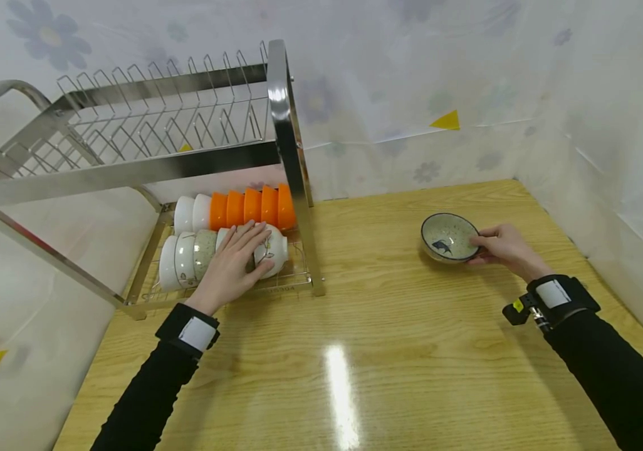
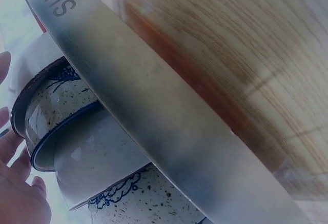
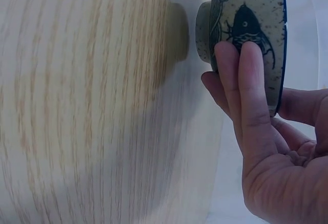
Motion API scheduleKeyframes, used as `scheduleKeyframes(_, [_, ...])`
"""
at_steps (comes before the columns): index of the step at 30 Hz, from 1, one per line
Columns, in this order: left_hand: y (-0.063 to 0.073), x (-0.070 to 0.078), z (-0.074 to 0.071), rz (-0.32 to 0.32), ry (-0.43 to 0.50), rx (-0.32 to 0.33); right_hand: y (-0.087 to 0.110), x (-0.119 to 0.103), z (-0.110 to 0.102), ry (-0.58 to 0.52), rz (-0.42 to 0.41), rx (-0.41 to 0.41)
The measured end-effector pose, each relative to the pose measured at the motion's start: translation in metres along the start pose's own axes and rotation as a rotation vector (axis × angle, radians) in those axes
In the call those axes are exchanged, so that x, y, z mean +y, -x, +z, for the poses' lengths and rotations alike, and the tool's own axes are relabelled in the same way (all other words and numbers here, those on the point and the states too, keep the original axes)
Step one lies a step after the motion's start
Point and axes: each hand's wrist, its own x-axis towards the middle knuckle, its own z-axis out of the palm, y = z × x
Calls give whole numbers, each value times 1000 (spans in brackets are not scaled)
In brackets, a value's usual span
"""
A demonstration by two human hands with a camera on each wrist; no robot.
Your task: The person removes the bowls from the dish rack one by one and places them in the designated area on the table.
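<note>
My right hand (image 1: 506,248) pinches a speckled bowl (image 1: 440,240) with a dark blue rim and a fish pattern, thumb inside and fingers along the outer wall. In the right wrist view, the foot of this fish bowl (image 3: 246,24) stands a little above the wooden surface. My left hand (image 1: 233,268) lies over the front row of bowls on the lower rack shelf, its fingers spread across a white bowl (image 1: 274,249) at the right end. In the left wrist view the left fingers (image 2: 10,144) show beside tilted, blue-patterned bowls (image 2: 56,116).
A two-tier metal dish rack (image 1: 186,164) stands at the left, with wire slots on top. Behind the front row are several orange bowls (image 1: 252,207) and white bowls (image 1: 183,214) on edge. The wooden table (image 1: 378,351) stretches right of the rack to a sheet-covered wall (image 1: 378,94).
</note>
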Motion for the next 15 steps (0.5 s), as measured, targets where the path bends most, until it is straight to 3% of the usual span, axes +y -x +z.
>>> scheduleKeyframes(15, [-1,-2,1,12,-4,3,-4,4,1,28,12,-7])
